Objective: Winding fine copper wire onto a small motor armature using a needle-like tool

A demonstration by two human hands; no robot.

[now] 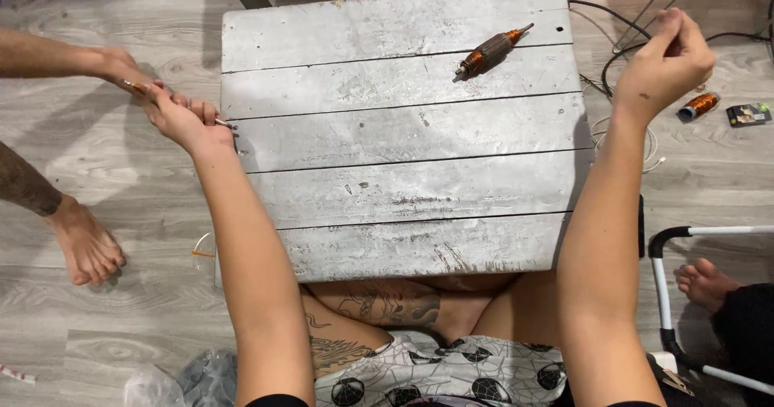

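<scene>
While your left hand (181, 116) pinches a thin tool (137, 89) at the table (403, 181) edge with another person's hand (121, 64), your right hand (665, 64) is clenched, contents unclear. Handover step; confirm grip before releasing. Rotor (492, 50) lies untouched.

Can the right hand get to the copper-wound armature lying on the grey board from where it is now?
Probably yes. The right hand is raised off the board's right edge, and the armature lies in the open with nothing between them, though the fingers are already pinched closed.
</scene>
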